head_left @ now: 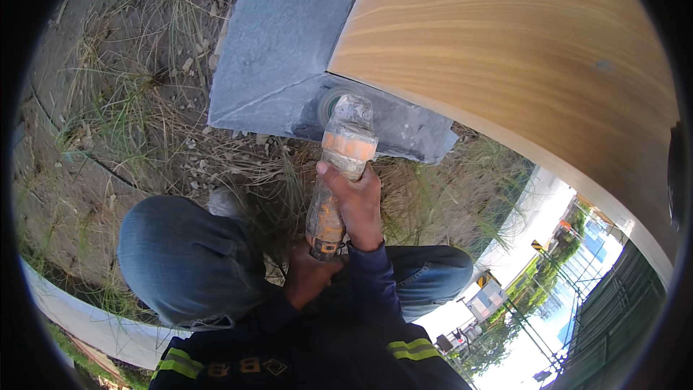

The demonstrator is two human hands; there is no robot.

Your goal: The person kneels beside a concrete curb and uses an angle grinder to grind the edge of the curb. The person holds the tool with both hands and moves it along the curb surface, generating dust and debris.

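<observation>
A worn, dusty orange-and-grey angle grinder [345, 146] lies across the middle of the view, its head pointing away from me. My right hand [359, 204] is wrapped round its body, thumb along the top. Lower down, my left hand [309, 273] is closed about its rear end; some of those fingers are hidden. The round grinding disc [329, 103] sits at the grinder's head, over the near strip of grey stone slab [271, 50]. A dark patch on the slab surrounds the disc, and a diagonal joint runs off to its left.
A curved wood-grain panel [498, 36] rises against the slab on the right. Dry grass [155, 115], soil and stone chips lie to the left and below the slab. My bent, jeans-clad knees [189, 260] flank the grinder. A pale kerb [101, 325] runs behind me.
</observation>
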